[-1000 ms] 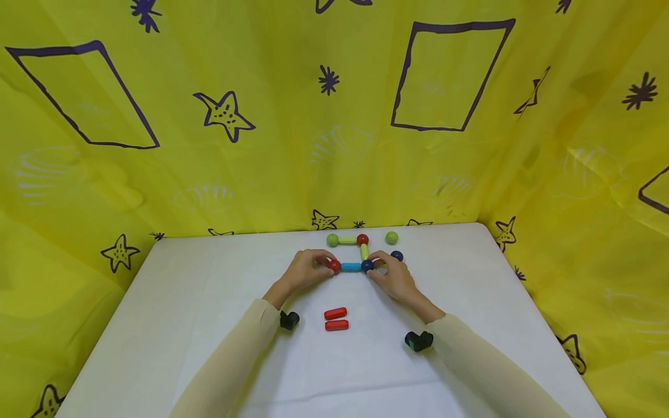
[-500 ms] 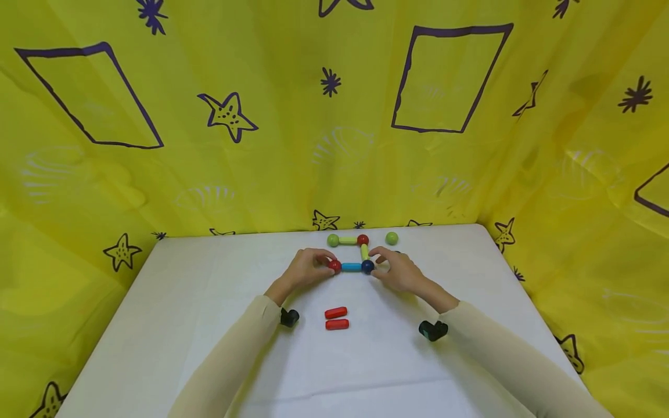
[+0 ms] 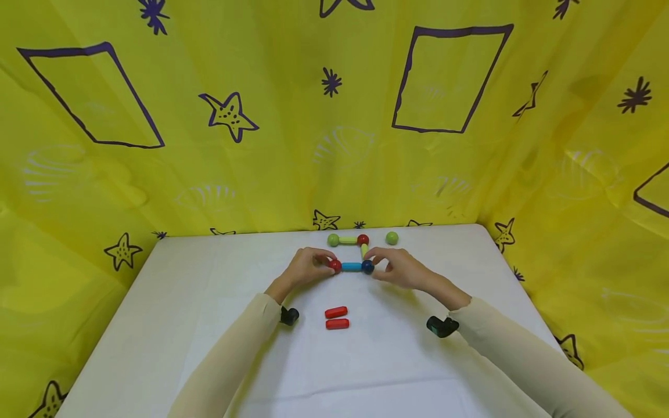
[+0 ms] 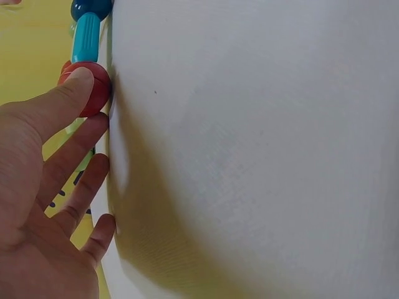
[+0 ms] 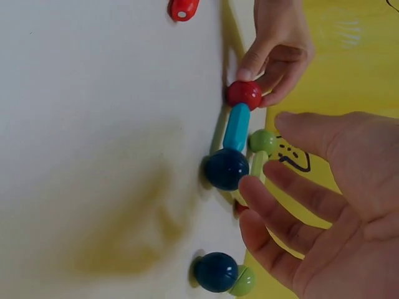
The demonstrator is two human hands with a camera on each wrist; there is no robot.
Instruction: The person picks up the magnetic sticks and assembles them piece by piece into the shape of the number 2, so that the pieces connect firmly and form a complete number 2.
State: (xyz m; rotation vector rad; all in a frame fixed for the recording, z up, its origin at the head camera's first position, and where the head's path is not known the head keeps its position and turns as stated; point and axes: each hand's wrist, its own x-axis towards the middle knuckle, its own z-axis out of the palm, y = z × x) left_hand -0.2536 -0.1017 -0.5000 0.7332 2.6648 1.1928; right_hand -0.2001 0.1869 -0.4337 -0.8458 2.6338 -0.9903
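My left hand (image 3: 305, 270) pinches a red ball (image 4: 98, 93) between thumb and fingers. A light blue rod (image 3: 351, 267) joins this ball to a dark blue ball (image 5: 226, 169). From the blue ball a yellow-green rod (image 3: 364, 251) runs back to a second red ball (image 3: 363, 240). There another yellow-green rod (image 3: 348, 240) leads left to a green ball (image 3: 333, 240). Just right of the dark blue ball is my right hand (image 3: 402, 270), its fingers spread and loosely bent with nothing between them in the right wrist view.
Two red rods (image 3: 337, 324) lie side by side on the white table (image 3: 209, 325), nearer than the joined pieces. A loose green ball (image 3: 392, 238) sits at the back. A loose dark blue ball (image 5: 216, 272) is hidden behind my right hand in the head view.
My right fingers have let go of the dark blue ball, and the right wrist and forearm have swung to the right. My left hand keeps its hold on the red ball.
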